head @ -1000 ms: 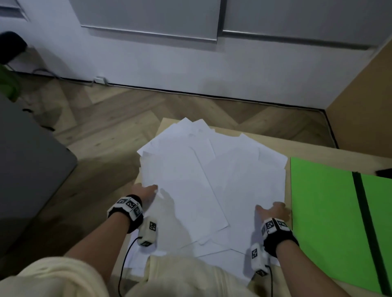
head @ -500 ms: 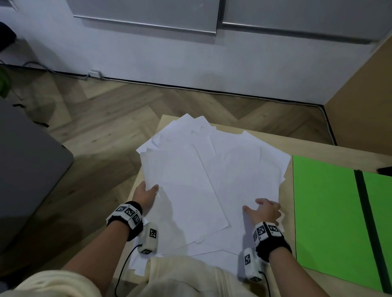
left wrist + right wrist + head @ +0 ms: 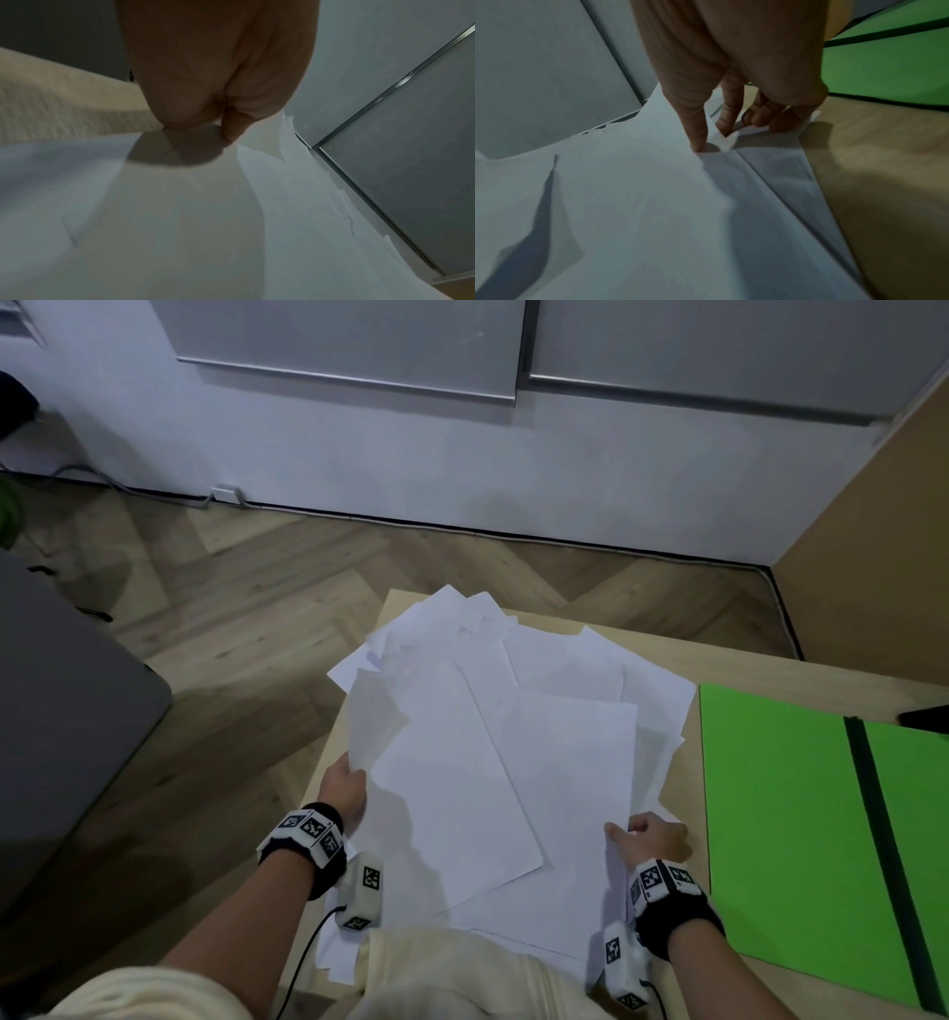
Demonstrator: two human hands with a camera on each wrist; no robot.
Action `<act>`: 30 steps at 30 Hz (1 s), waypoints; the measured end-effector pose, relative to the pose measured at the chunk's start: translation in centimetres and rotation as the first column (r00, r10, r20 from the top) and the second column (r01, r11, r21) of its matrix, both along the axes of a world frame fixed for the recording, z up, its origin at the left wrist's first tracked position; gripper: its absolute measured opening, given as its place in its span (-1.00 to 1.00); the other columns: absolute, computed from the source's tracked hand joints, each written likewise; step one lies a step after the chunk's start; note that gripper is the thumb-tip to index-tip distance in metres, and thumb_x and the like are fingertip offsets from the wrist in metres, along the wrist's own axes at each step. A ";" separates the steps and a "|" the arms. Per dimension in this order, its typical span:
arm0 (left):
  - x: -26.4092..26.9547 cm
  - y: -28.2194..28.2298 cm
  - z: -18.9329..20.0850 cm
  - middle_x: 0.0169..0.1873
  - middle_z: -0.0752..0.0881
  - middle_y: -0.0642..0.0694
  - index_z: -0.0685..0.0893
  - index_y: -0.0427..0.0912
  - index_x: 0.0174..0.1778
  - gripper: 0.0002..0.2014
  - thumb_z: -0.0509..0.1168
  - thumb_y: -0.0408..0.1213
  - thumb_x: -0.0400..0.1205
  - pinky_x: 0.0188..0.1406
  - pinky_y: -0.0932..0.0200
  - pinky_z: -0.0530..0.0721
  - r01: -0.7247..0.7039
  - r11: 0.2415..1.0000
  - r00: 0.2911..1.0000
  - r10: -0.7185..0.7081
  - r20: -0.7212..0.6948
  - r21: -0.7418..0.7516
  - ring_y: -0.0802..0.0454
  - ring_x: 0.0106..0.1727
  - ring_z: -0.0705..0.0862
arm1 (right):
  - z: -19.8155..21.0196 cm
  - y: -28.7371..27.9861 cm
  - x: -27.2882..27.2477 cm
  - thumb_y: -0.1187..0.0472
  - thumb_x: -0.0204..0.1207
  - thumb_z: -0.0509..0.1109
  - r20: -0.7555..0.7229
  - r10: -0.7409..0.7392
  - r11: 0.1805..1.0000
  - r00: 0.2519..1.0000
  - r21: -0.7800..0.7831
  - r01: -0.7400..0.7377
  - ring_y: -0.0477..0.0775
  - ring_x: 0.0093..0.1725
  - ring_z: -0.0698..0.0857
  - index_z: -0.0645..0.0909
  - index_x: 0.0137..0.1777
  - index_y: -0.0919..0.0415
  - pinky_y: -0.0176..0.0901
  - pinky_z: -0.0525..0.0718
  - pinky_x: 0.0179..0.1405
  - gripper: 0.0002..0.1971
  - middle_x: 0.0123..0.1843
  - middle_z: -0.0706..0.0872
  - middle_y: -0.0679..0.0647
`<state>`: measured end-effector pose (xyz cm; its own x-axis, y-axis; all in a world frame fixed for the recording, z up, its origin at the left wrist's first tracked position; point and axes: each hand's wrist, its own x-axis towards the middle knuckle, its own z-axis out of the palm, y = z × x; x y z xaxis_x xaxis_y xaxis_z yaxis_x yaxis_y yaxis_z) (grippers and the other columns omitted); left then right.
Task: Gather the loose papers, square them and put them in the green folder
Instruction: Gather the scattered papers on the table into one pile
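Head view: both hands are gripping the papers (image 3: 503, 762) — left hand (image 3: 343, 788) pinching their left edge, right hand (image 3: 652, 837) curling round their right edge. Beyond the right fingers (image 3: 727, 113), the green folder (image 3: 775, 819) is lying open on the table (image 3: 688, 660).

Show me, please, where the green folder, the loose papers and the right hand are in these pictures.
green folder (image 3: 775, 819), head view, on its bare left cover.
loose papers (image 3: 462, 793), head view, on the top sheet's middle.
right hand (image 3: 655, 837), head view, on the back of the hand.
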<state>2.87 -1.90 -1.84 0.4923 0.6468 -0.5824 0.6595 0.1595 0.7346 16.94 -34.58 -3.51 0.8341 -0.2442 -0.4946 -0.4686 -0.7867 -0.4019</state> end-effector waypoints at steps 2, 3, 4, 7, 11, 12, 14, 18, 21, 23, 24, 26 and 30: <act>0.0 0.2 -0.4 0.19 0.69 -0.31 0.56 -0.37 0.37 -0.67 0.13 -0.47 0.69 -0.14 0.11 0.60 -0.015 1.000 1.000 0.015 0.017 -0.023 -0.10 -0.14 0.65 | -0.3 0.5 -0.1 0.23 0.37 0.52 0.044 -0.025 0.998 0.999 0.067 0.022 0.42 0.18 0.61 0.57 0.13 0.32 0.10 0.60 0.20 -0.63 0.36 0.40 0.34; 0.0 0.3 -0.5 0.21 0.70 -0.34 0.57 -0.35 0.36 -0.68 0.18 -0.40 0.69 -0.10 0.07 0.60 -0.028 0.999 0.999 0.029 0.027 -0.034 -0.13 -0.11 0.66 | -0.3 0.9 0.0 0.26 0.38 0.52 0.054 -0.050 0.993 0.997 0.108 0.044 0.42 0.19 0.61 0.49 0.28 0.38 0.08 0.60 0.19 -0.51 0.40 0.36 0.37; 0.0 0.3 -0.7 0.19 0.71 -0.33 0.58 -0.34 0.36 -0.68 0.20 -0.35 0.70 -0.09 0.06 0.60 -0.043 0.998 0.998 0.044 0.037 -0.042 -0.15 -0.10 0.67 | -0.2 1.3 0.0 0.28 0.38 0.52 0.058 -0.062 0.990 0.996 0.133 0.054 0.43 0.23 0.59 0.39 0.39 0.42 0.08 0.59 0.17 -0.39 0.44 0.33 0.39; 0.0 0.0 -0.8 0.09 0.69 -0.23 0.56 -0.31 0.40 -0.64 0.24 -0.28 0.70 -0.16 0.11 0.59 -0.073 0.995 0.995 0.076 0.062 -0.063 -0.18 -0.02 0.67 | -0.4 2.9 0.0 0.31 0.31 0.57 0.022 -0.120 0.982 0.993 0.153 0.115 0.45 0.36 0.48 0.20 0.51 0.46 0.14 0.60 0.16 -0.17 0.46 0.28 0.42; 0.1 -0.3 -0.5 0.07 0.65 -0.21 0.54 -0.37 0.39 -0.66 0.19 -0.38 0.70 -0.28 0.18 0.56 -0.028 0.999 0.998 0.029 0.055 -0.028 -0.15 0.01 0.63 | -0.1 3.8 -0.3 0.35 0.17 0.62 -0.083 -0.331 0.939 0.940 0.065 0.337 0.43 0.31 0.47 0.27 0.34 0.42 0.16 0.61 0.16 -0.22 0.38 0.33 0.46; 0.0 -0.2 -0.4 0.09 0.65 -0.23 0.54 -0.37 0.40 -0.66 0.17 -0.41 0.70 -0.18 0.14 0.58 -0.013 1.000 0.999 0.014 0.048 -0.023 -0.15 0.02 0.63 | -0.1 3.9 -0.4 0.33 0.17 0.61 -0.095 -0.351 0.933 0.931 0.043 0.356 0.41 0.28 0.49 0.29 0.29 0.43 0.13 0.61 0.14 -0.26 0.35 0.36 0.45; -0.1 0.0 -0.6 0.18 0.68 -0.28 0.53 -0.35 0.41 -0.64 0.17 -0.43 0.69 0.00 0.05 0.58 0.018 1.000 0.999 -0.018 0.035 -0.009 -0.15 0.06 0.63 | 0.0 4.2 -0.4 0.25 0.15 0.61 -0.102 -0.335 0.941 0.937 0.020 0.339 0.41 0.20 0.54 0.34 0.22 0.45 0.09 0.64 0.09 -0.29 0.31 0.38 0.44; -0.1 0.7 -0.9 0.29 0.67 -0.34 0.52 -0.34 0.43 -0.63 0.16 -0.39 0.69 0.12 0.02 0.59 0.049 0.999 0.999 -0.049 0.023 0.001 -0.17 0.09 0.64 | -0.2 5.4 -0.6 0.35 0.19 0.59 -0.061 -0.275 0.951 0.960 0.127 0.280 0.42 0.31 0.48 0.33 0.31 0.49 0.06 0.59 0.03 -0.28 0.37 0.34 0.44; -0.1 0.9 -1.1 0.30 0.66 -0.34 0.50 -0.34 0.46 -0.62 0.14 -0.37 0.71 0.15 0.00 0.59 0.056 0.998 0.998 -0.055 0.021 -0.012 -0.18 0.10 0.65 | -0.9 6.1 -0.8 0.42 0.28 0.53 -0.014 -0.169 0.950 0.985 0.262 0.167 0.38 0.32 0.52 0.28 0.44 0.38 0.03 0.59 0.10 -0.26 0.40 0.41 0.39; -0.1 0.9 -1.2 0.30 0.67 -0.34 0.50 -0.34 0.46 -0.62 0.14 -0.35 0.72 0.16 -0.01 0.61 0.062 0.998 0.998 -0.062 0.023 -0.017 -0.18 0.11 0.66 | -1.3 6.2 -0.9 0.40 0.37 0.44 0.007 -0.024 0.955 1.000 0.295 0.021 0.34 0.25 0.61 0.36 0.38 0.34 0.03 0.62 0.19 -0.43 0.34 0.54 0.37; -0.1 0.9 -1.2 0.30 0.67 -0.33 0.51 -0.33 0.45 -0.62 0.15 -0.34 0.71 0.14 -0.01 0.61 0.063 0.998 0.998 -0.062 0.027 -0.025 -0.19 0.10 0.66 | -1.3 6.3 -0.9 0.39 0.43 0.38 0.011 0.044 0.951 0.999 0.307 -0.045 0.32 0.25 0.62 0.40 0.37 0.33 0.03 0.60 0.26 -0.51 0.33 0.58 0.34; 0.0 0.9 -1.0 0.26 0.69 -0.32 0.52 -0.34 0.43 -0.63 0.16 -0.33 0.71 0.05 0.02 0.63 0.041 0.998 0.999 -0.039 0.027 -0.048 -0.18 0.06 0.67 | -1.1 6.4 -1.0 0.36 0.54 0.30 -0.011 0.141 0.932 0.990 0.338 -0.129 0.29 0.33 0.60 0.45 0.42 0.33 -0.03 0.50 0.35 -0.57 0.36 0.62 0.29; 0.3 1.1 -0.6 0.23 0.67 -0.32 0.48 -0.41 0.48 -0.58 0.20 -0.28 0.73 0.05 0.02 0.59 -0.067 0.981 0.993 0.084 0.084 -0.184 -0.22 0.12 0.67 | -0.4 6.3 -1.0 0.29 0.65 0.17 -0.092 0.227 0.916 0.970 0.358 -0.180 0.26 0.46 0.49 0.37 0.49 0.36 -0.08 0.38 0.45 -0.58 0.47 0.52 0.29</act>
